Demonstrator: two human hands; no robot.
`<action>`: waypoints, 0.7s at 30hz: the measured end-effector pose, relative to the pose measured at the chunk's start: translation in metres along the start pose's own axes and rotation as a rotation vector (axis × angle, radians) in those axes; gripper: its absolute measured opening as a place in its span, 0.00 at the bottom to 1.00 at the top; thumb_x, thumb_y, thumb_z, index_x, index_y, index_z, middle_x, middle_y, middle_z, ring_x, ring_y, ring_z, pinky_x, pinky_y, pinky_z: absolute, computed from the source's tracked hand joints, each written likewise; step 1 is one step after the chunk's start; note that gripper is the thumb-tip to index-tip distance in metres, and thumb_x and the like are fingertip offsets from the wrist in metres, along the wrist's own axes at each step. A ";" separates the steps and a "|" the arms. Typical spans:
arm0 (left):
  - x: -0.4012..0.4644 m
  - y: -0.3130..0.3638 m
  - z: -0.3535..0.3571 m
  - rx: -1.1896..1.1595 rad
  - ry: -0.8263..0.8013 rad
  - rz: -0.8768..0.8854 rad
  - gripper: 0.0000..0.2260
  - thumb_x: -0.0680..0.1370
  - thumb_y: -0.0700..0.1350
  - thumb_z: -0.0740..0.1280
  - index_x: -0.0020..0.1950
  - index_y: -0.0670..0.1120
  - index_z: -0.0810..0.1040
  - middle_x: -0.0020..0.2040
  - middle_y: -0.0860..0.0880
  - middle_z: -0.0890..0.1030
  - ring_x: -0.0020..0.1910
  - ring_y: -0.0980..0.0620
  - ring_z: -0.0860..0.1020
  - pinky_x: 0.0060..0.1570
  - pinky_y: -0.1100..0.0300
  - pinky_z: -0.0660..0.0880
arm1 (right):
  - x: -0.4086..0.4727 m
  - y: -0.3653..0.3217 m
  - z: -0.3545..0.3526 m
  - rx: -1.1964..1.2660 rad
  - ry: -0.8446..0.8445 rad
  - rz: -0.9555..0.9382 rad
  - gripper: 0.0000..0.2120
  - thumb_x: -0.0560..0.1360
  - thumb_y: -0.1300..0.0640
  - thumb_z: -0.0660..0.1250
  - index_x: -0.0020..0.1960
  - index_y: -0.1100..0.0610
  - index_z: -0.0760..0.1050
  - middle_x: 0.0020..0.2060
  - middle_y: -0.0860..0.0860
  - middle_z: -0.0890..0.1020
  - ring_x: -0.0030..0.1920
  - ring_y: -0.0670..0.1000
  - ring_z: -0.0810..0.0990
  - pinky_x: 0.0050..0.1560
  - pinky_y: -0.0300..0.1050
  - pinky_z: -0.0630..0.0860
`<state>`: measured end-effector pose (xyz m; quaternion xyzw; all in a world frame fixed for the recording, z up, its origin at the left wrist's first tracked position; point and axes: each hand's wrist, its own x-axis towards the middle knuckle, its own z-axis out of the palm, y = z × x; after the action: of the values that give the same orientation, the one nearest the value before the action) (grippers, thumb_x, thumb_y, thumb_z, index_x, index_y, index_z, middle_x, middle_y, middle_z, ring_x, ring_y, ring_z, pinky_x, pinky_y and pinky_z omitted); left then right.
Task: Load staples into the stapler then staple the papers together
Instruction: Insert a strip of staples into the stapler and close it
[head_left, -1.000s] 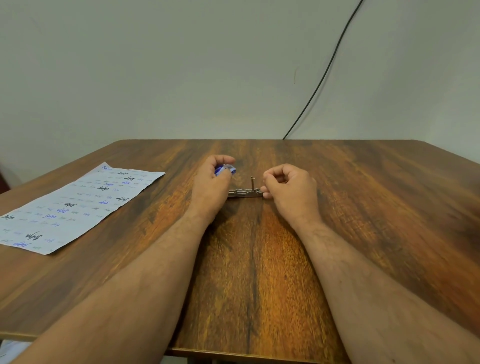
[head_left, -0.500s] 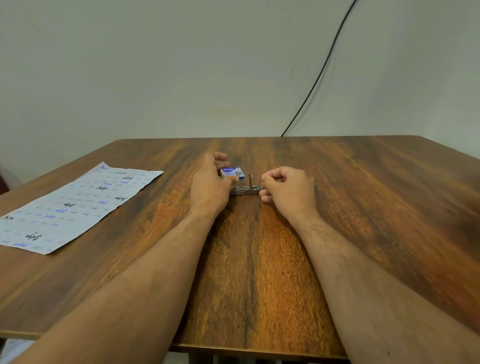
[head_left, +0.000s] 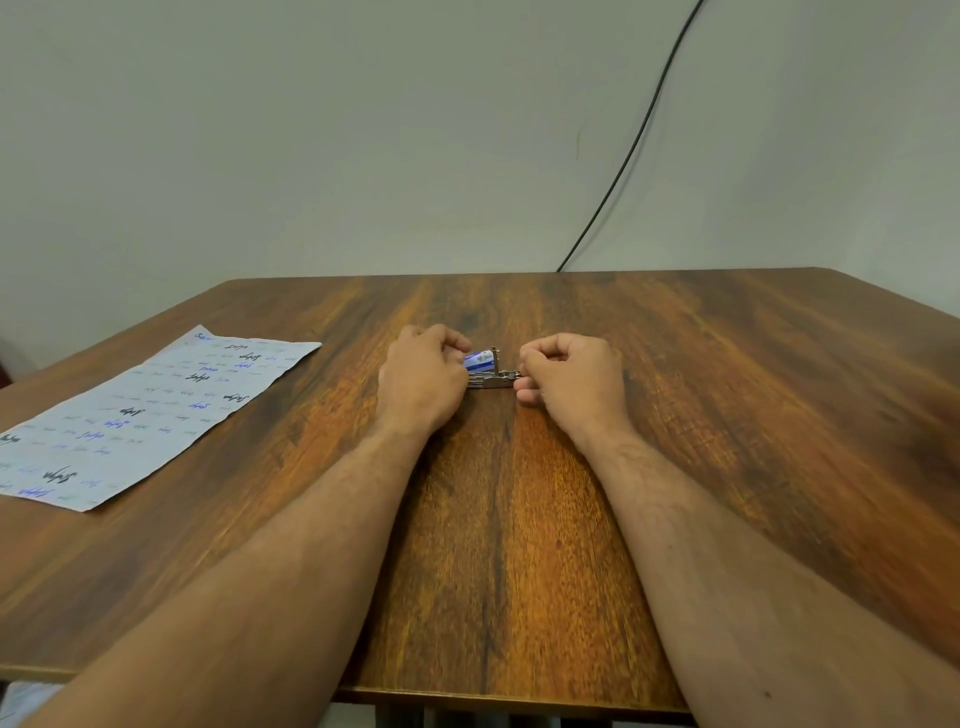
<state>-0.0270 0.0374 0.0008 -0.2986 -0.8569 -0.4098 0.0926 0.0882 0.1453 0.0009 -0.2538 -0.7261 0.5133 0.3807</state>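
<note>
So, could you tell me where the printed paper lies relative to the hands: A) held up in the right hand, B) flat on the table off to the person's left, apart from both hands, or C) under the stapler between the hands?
B: the printed paper lies flat on the table, well clear of the left hand, while the right hand is at the stapler.

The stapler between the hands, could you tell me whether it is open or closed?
Open: the stapler lies flat on the table, a thin metal part standing upright.
</note>
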 end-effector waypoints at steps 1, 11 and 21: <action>-0.002 0.002 -0.002 -0.006 0.030 -0.029 0.10 0.77 0.44 0.63 0.45 0.58 0.79 0.51 0.52 0.78 0.57 0.46 0.77 0.63 0.46 0.73 | 0.000 0.000 0.000 0.012 0.004 0.004 0.06 0.78 0.60 0.69 0.43 0.53 0.82 0.37 0.51 0.86 0.35 0.47 0.87 0.41 0.46 0.86; -0.017 0.018 -0.012 -0.051 -0.058 -0.179 0.09 0.65 0.50 0.62 0.42 0.57 0.79 0.43 0.55 0.84 0.49 0.48 0.81 0.59 0.48 0.75 | -0.002 -0.004 -0.003 0.191 -0.064 0.012 0.09 0.77 0.66 0.69 0.53 0.55 0.83 0.44 0.56 0.87 0.39 0.48 0.87 0.44 0.44 0.85; -0.018 0.017 -0.012 -0.043 -0.138 -0.097 0.09 0.70 0.40 0.70 0.38 0.56 0.84 0.40 0.51 0.85 0.41 0.51 0.82 0.46 0.58 0.79 | -0.009 -0.010 -0.005 0.110 -0.077 -0.124 0.13 0.75 0.67 0.71 0.45 0.49 0.86 0.33 0.52 0.86 0.32 0.47 0.85 0.43 0.50 0.85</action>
<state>-0.0033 0.0287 0.0126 -0.2864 -0.8656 -0.4106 0.0070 0.0976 0.1377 0.0088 -0.1671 -0.7254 0.5372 0.3967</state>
